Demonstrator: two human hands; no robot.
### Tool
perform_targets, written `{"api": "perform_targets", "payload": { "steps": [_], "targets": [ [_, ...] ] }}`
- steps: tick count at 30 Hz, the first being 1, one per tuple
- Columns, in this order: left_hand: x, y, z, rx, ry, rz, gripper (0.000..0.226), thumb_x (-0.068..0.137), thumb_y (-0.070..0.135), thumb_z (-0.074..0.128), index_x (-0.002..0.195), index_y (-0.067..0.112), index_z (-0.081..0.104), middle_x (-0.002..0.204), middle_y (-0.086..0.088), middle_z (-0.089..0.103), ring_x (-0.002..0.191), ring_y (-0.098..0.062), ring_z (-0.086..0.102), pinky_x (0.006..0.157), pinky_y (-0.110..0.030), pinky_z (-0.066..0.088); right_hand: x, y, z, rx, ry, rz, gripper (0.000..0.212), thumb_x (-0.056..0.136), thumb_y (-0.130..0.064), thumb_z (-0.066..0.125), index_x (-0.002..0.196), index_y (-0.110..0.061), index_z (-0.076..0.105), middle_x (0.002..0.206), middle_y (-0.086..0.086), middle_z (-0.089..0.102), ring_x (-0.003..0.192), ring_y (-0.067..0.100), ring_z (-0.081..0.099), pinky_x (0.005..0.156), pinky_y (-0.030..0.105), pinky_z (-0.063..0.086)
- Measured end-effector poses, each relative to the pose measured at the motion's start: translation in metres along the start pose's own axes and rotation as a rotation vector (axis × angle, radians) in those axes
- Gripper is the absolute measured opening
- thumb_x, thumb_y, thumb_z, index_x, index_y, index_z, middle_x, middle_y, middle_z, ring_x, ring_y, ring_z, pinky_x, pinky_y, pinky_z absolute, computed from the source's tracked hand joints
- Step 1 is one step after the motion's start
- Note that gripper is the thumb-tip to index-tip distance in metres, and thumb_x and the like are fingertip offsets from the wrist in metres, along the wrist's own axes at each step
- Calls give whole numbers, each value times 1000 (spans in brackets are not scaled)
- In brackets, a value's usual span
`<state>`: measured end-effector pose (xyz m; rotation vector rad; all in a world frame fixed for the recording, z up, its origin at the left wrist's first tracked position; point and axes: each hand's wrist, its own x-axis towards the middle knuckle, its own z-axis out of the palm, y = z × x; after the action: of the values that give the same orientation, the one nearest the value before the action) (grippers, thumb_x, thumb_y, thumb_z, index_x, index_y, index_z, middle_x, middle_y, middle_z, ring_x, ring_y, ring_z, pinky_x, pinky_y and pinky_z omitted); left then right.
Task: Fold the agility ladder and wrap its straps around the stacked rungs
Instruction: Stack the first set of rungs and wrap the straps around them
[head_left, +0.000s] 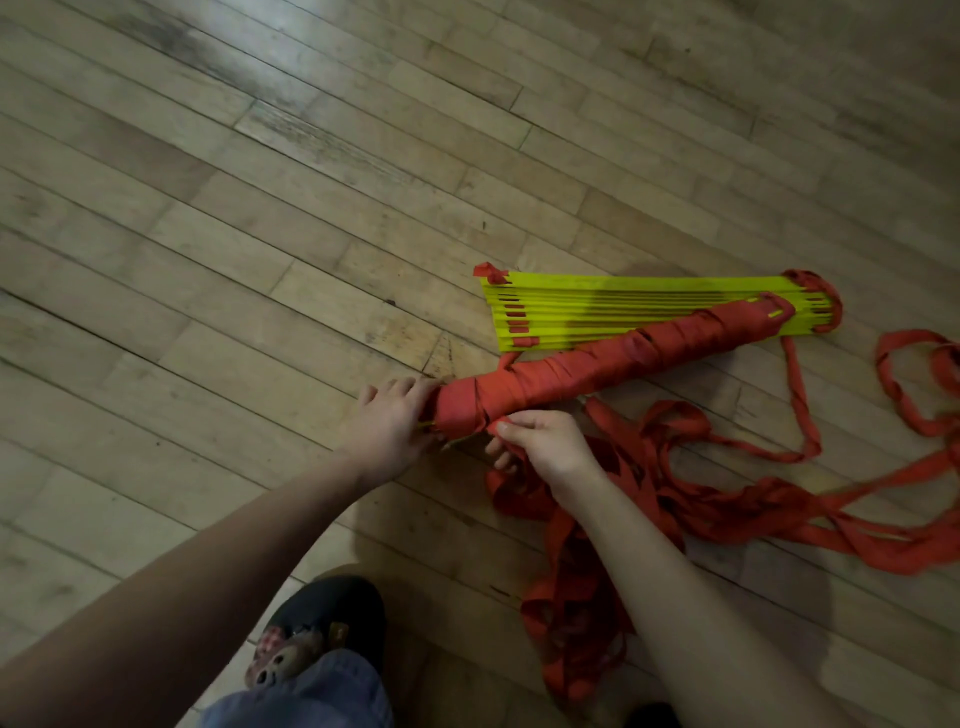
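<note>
So the long red-strap-wrapped bundle of rungs (597, 358) lies diagonally on the wooden plank floor (260, 234), near end toward the person. Left hand (389, 421) cups that end, fingers relaxed. Right hand (545, 447), just beside it, pinches the loose red strap (675, 499) trailing rightward.

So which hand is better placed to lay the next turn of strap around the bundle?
The right hand, probably. It already pinches the red strap beside the wrapped bundle, with the loose length trailing on its side. The left hand rests on the bundle's near end, steadying it.
</note>
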<state>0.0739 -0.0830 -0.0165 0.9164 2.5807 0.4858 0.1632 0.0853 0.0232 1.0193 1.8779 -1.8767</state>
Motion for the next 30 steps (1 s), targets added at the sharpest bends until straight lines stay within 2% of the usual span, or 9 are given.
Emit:
{"api": "perform_targets", "payload": {
  "steps": [2, 7, 13, 17, 21, 24, 26, 30],
  "targets": [
    [-2, 2, 1, 34, 53, 23, 64, 80, 33, 69, 137, 15, 44, 127, -10, 54, 115, -30, 50, 94, -42, 33, 1, 2, 1, -103, 42, -59, 30, 91, 1, 52, 64, -9, 62, 52, -3, 61, 38, 3, 50, 47, 19, 40],
    [2, 3, -12, 10, 156, 41, 62, 77, 34, 74, 131, 13, 52, 112, -13, 60, 103, -34, 55, 88, -42, 38, -1, -5, 2, -114, 88, -177, 32, 90, 0, 53, 60, -9, 61, 58, 10, 58, 39, 2, 44, 49, 18, 37],
    [14, 2, -29, -25, 176, 31, 59, 77, 34, 74, 129, 15, 54, 109, -11, 59, 102, -32, 54, 88, -42, 40, -2, -22, 1, -70, 101, -304, 32, 93, -2, 52, 62, -6, 61, 40, -7, 49, 37, 1, 40, 45, 12, 32],
    [18, 0, -40, -249, 130, 11, 57, 77, 39, 72, 126, 13, 57, 104, -9, 59, 98, -28, 55, 89, -42, 42, 2, -33, 1, 2, 136, -390, 23, 92, 0, 52, 73, -3, 65, 50, -7, 56, 41, 1, 44, 46, 12, 35],
    [21, 1, -48, -204, 210, 46, 52, 78, 38, 71, 123, 14, 59, 101, -7, 60, 94, -27, 54, 81, -35, 35, 4, -40, 4, 22, 160, -430, 28, 93, -1, 52, 68, -9, 63, 50, -9, 57, 45, 2, 45, 47, 13, 36],
    [18, 5, -49, -227, 257, 28, 54, 79, 49, 58, 121, 14, 61, 98, -5, 62, 90, -23, 54, 78, -36, 37, 6, -47, 5, 67, 171, -430, 29, 94, -4, 51, 67, -5, 61, 48, -8, 52, 44, 5, 43, 44, 15, 34],
    [15, 6, -46, -211, 280, 23, 55, 79, 50, 55, 121, 14, 60, 98, -6, 62, 90, -25, 55, 81, -41, 41, 5, -49, 5, 40, 154, -410, 29, 94, -4, 51, 66, -8, 61, 50, -3, 53, 42, 5, 42, 44, 15, 34],
    [12, 7, -42, 5, 321, 95, 48, 74, 27, 74, 116, 14, 56, 95, -12, 58, 86, -33, 55, 75, -40, 40, -5, -35, 3, -95, 129, -349, 35, 91, -7, 55, 57, -14, 61, 56, 27, 56, 42, 15, 42, 49, 26, 32]
  ]
}}
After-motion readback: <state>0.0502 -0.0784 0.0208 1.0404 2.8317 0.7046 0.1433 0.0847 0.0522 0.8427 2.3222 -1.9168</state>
